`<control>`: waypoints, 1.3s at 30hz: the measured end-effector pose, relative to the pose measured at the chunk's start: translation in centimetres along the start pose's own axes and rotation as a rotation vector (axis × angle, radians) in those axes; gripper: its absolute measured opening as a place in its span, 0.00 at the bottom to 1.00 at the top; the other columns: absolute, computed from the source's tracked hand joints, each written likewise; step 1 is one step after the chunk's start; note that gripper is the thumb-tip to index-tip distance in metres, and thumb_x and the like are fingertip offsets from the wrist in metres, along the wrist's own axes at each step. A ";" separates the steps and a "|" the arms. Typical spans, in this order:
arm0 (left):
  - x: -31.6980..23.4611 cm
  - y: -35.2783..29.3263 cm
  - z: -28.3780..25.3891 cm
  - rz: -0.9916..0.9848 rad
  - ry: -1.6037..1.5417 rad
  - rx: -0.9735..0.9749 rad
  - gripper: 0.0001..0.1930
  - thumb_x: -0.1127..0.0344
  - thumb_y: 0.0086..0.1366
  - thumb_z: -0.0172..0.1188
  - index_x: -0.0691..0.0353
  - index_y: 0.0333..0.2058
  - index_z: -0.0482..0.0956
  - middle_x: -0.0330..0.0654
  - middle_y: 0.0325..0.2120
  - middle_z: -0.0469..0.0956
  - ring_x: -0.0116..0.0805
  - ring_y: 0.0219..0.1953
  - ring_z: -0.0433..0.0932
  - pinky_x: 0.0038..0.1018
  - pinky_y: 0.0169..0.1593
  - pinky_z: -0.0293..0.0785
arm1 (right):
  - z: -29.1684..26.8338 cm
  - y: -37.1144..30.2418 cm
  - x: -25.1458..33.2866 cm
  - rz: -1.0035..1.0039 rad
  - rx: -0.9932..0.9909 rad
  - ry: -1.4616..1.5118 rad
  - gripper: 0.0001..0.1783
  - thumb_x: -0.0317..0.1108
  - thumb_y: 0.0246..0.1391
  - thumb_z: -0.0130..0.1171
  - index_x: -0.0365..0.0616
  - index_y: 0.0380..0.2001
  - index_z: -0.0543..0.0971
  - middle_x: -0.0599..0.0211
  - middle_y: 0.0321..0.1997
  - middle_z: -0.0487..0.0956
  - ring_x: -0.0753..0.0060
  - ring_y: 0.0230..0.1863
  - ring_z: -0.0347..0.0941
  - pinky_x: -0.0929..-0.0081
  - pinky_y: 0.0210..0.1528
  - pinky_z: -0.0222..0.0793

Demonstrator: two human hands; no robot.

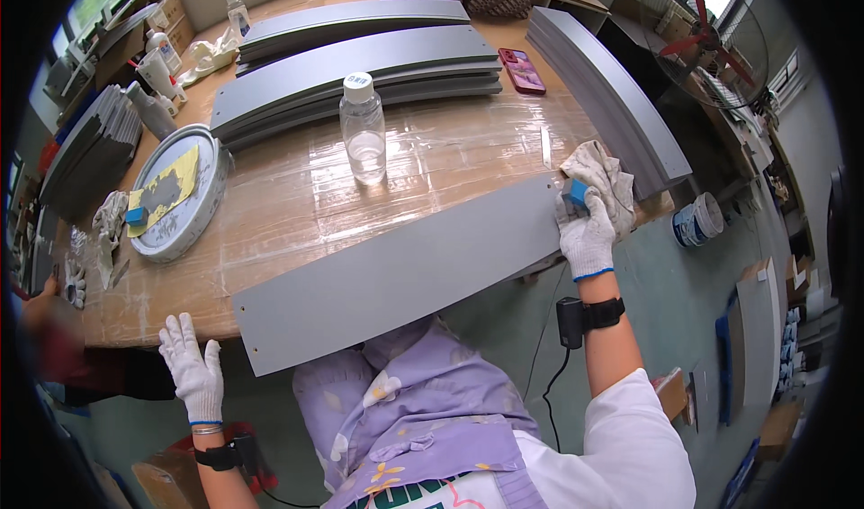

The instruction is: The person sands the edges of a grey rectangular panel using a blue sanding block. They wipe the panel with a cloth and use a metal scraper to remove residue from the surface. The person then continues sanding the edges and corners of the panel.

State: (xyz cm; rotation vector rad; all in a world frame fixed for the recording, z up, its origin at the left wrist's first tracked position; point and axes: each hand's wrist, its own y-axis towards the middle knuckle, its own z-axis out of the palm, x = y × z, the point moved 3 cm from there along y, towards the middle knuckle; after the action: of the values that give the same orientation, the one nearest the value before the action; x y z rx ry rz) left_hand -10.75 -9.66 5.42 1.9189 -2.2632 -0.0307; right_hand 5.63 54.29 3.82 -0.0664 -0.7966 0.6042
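Pinching a blue block [573,191] by the grey panel [396,270], right grip [588,234]; left grip [194,374] spread.

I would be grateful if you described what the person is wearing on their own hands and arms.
The left hand and right hand both wear white knit gloves with blue cuff edging. Each wrist carries a black strap with a black box and black cable. Thin silvery bands circle the left wrist. A short white sleeve covers the right upper arm.
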 end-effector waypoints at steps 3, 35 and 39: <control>0.4 -2.0 0.1 0.073 -0.154 -0.086 0.41 0.59 0.61 0.63 0.57 0.71 0.55 0.52 0.72 0.50 0.56 0.73 0.48 0.47 0.74 0.41 | 2.2 -2.9 -1.1 0.067 0.081 -0.181 0.11 0.37 0.62 0.59 0.50 0.46 0.76 0.66 0.44 0.78 0.70 0.41 0.75 0.68 0.42 0.74; -5.7 1.1 -2.7 0.808 -0.552 -0.286 0.27 0.68 0.50 0.63 0.49 0.53 0.81 0.44 0.52 0.79 0.49 0.55 0.77 0.45 0.63 0.69 | 16.5 -22.2 -11.7 1.125 1.801 -1.012 0.27 0.44 0.68 0.51 0.31 0.59 0.73 0.53 0.58 0.78 0.65 0.59 0.73 0.70 0.63 0.67; -7.2 -0.1 -9.2 0.631 -1.081 0.015 0.21 0.72 0.50 0.70 0.63 0.46 0.83 0.43 0.32 0.85 0.36 0.33 0.84 0.31 0.37 0.80 | 4.9 -19.3 -9.0 0.981 1.469 -1.259 0.32 0.47 0.68 0.51 0.32 0.65 0.66 0.51 0.61 0.75 0.66 0.60 0.73 0.70 0.64 0.67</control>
State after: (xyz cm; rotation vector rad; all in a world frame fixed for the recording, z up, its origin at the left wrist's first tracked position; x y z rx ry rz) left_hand -8.23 -1.73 13.61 1.1689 -3.3886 -1.2097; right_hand 6.72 32.67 6.82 1.4821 -1.2945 2.1399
